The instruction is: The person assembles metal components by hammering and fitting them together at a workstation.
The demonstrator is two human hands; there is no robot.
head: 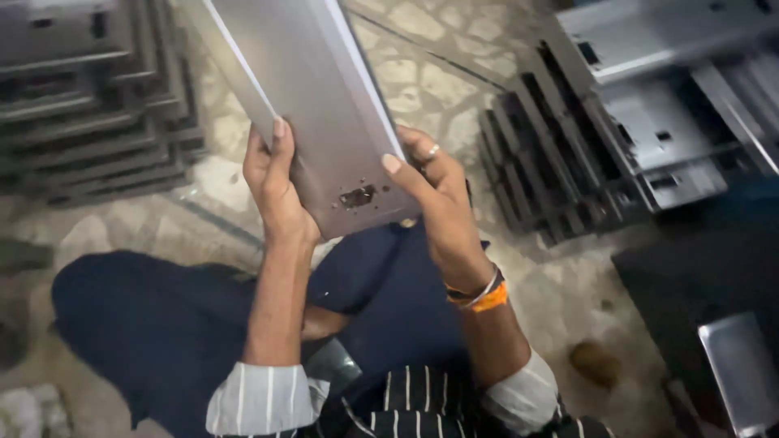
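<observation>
The person sits on a mottled stone floor (422,65) with legs in dark blue trousers (162,324) folded under, and holds up a long grey sheet-metal panel (300,89) in front of the camera. The panel rises from the hands toward the top edge of the view, tilted a little to the left, with a pale folded flange along each long side and a small rectangular cutout (357,196) with a few tiny holes near its lower end. The left hand (272,191) grips the panel's lower left edge, its fingers curled closed around the flange and the thumb laid flat against the face. The right hand (434,195) clasps the lower right edge in the same way, thumb pressed on the face just right of the cutout, fingers wrapped behind; a ring shows on one finger and an orange and dark wristband (479,296) sits on the wrist. Both forearms come out of rolled striped sleeves. To the upper left lies a stack of dark metal trays (89,122) on the floor, and to the right a leaning row of similar grey metal parts (584,154), well apart from the hands. A shiny metal piece (742,373) lies at the lower right corner.
</observation>
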